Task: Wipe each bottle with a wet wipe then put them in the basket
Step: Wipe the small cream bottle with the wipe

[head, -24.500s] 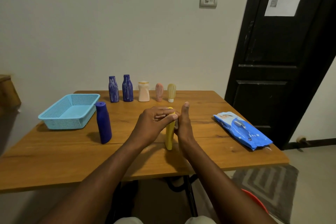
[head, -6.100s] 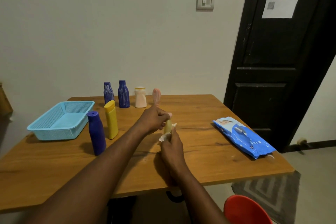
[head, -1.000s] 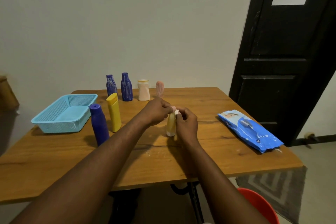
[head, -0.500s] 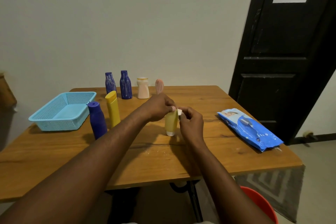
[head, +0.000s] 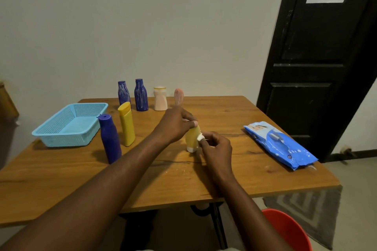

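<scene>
Left hand [head: 175, 123] pinching the top of the small yellow tube [head: 191, 137], keeping it upright, cap down, on the table [head: 234, 173]. Right hand [head: 216, 146] pressing a wad of white wet wipe [head: 200, 137] against the tube's side, fingers curled together around the wad. Standing near the empty blue basket [head: 69, 126]: the dark blue bottle [head: 109, 138] and the tall yellow bottle [head: 126, 123]. Lining the far edge: two blue bottles, a white one, a pink one. Lying at right: the wipes pack [head: 279, 144].
</scene>
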Tool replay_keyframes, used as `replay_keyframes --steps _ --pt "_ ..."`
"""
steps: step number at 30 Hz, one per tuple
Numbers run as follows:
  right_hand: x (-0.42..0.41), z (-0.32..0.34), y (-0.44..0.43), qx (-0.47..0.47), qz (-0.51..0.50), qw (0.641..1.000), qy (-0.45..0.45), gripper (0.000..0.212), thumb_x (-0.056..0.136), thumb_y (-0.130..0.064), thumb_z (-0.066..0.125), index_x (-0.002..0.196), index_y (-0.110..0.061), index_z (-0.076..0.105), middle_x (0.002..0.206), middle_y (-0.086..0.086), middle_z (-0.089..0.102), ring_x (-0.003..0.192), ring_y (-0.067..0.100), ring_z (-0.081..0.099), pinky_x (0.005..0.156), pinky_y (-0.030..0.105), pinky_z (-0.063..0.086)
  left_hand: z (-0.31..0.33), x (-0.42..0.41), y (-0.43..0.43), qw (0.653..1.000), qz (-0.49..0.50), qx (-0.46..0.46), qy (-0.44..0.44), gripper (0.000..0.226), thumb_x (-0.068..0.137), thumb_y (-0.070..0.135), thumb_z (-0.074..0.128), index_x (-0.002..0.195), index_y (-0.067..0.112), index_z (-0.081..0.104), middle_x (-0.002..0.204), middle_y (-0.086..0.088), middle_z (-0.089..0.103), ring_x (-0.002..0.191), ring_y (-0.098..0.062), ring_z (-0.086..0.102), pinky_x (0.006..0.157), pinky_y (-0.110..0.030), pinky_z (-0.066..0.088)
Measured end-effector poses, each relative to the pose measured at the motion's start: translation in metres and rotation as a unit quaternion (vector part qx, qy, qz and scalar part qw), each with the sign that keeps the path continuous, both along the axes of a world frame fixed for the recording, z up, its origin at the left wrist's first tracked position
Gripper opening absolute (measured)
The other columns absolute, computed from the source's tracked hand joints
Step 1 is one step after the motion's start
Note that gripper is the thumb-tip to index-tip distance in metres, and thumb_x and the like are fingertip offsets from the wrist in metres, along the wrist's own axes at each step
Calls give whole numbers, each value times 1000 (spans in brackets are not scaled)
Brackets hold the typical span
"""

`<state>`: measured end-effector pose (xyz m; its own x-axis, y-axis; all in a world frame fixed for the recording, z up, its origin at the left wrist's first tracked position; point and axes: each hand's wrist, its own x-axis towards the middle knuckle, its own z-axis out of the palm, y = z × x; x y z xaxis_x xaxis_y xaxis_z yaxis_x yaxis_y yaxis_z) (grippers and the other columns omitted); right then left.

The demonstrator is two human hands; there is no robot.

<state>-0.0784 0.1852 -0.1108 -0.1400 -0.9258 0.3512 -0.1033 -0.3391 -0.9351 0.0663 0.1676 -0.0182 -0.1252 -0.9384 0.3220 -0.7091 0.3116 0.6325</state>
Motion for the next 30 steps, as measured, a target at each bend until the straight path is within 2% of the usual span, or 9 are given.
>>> replay_keyframes --steps 3,6,10,12,15,18,22,26,30 --pt "2 0 2 -9 -2 1000 -5 19 96 -14 67 107 -26 78 98 -17 76 97 -1 68 87 24 56 -6 3 1 999 21 0 48 21 88 24 76 108 16 78 118 0 73 90 3 58 70 -5 33" --pt "8 4 -3 -19 5 1000 -7 21 99 -17 64 114 -24 77 107 -14 75 102 -1 66 84 21 56 -9 9 0 997 16 20 77 29 85 28 79 112 17 78 122 0 71 110 -9 63 79 -14 40" --pt "11 17 -24 -45 31 998 20 29 98 -6 59 121 -16 76 114 -4 76 106 4 67 81 14 55 -8 11 1 995 -20 35 86 26 86 24 78 112 24 77 113 3 75 105 -7 66 82 -18 46" --pt "12 24 -33 -53 54 996 41 33 97 -1 57 119 -15 77 112 -4 77 104 5 70 83 20 58 -9 13 1 995 -40 41 83 34 86 26 77 120 24 74 121 3 73 112 -6 65 88 -20 46" --pt "10 25 -42 -41 92 992 71 36 94 4 55 113 -15 79 105 -5 79 99 9 73 83 32 60 -10 16 0 994 -33 56 90 59 86 27 77 140 12 58 142 -4 59 129 -13 57 98 -22 43" --pt "5 20 -41 1 104 988 115 36 93 4 53 107 -15 81 97 -4 79 93 10 73 80 32 58 -10 14 0 996 -37 46 70 52 88 24 76 136 10 61 139 -5 62 126 -12 59 97 -20 45" --pt "-1 4 -26 17 85 985 151 35 91 3 53 98 -17 82 81 -13 75 75 -5 65 66 13 48 -11 8 1 999 -27 25 33 43 89 28 74 130 13 67 135 -4 64 122 -11 61 95 -21 44" --pt "-2 -9 -14 19 62 984 168 28 92 -2 58 99 -17 81 89 -8 78 83 2 68 70 18 52 -10 9 3 1000 -21 14 4 46 89 31 74 130 13 67 135 -4 64 121 -14 62 98 -25 48" --pt "-1 -7 -2 8 62 989 137 29 94 -6 59 107 -21 79 95 -13 77 92 -1 68 79 19 55 -13 10 12 999 -21 29 -12 62 83 33 79 138 12 59 142 -5 59 123 -18 61 98 -29 51"
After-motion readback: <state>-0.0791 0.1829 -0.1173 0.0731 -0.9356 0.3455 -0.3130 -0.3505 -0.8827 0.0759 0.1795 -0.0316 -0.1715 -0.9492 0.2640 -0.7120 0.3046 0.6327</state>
